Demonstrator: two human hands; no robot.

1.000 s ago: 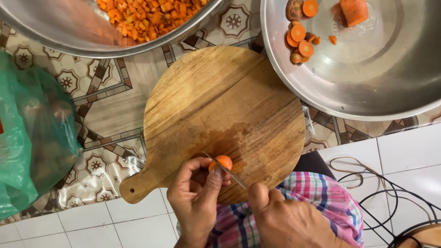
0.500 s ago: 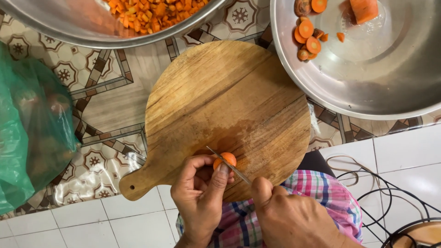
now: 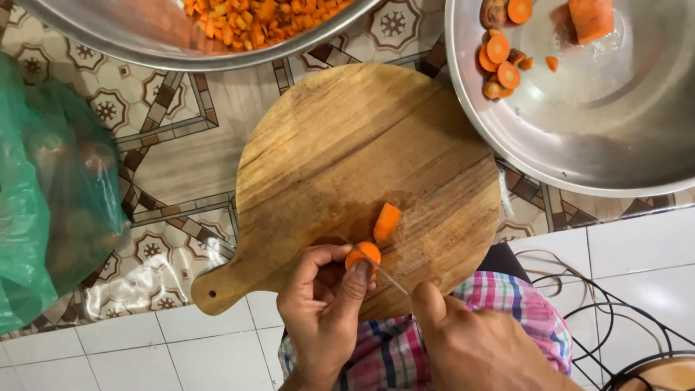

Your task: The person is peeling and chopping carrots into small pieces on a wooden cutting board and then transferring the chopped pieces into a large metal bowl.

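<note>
Patterned floor covering [image 3: 174, 145] with brown star and lattice motifs lies under the work area and meets plain white tiles [image 3: 130, 355] along the lower edge. A large steel bowl [image 3: 637, 145] occupies the upper right; it holds a few carrot rounds [image 3: 499, 61] and a larger carrot chunk [image 3: 592, 18] near its far side. A second steel bowl [image 3: 181, 47] at the upper left edge contains diced carrot [image 3: 260, 18]. A green plastic bag [image 3: 51, 195] sits at the left, its contents unclear.

Between the bowls lies a round wooden cutting board [image 3: 362, 159], handle pointing to the lower left. One cut carrot piece [image 3: 386, 221] rests flat on the board, near its lower edge.

The left hand [image 3: 322, 315] is closed in a pinch: thumb and fingers grip a small carrot stub [image 3: 363, 255], cut face turned upward, at the near edge of the board and just beside the loose piece. The right hand [image 3: 478, 344] is closed around a thin knife [image 3: 387, 277]; the handle is hidden in the grip, and the blade runs up-left to touch the stub. Plaid cloth [image 3: 528, 311] shows beneath both hands. Dark cables [image 3: 622, 318] loop across the tiles at the lower right.
</note>
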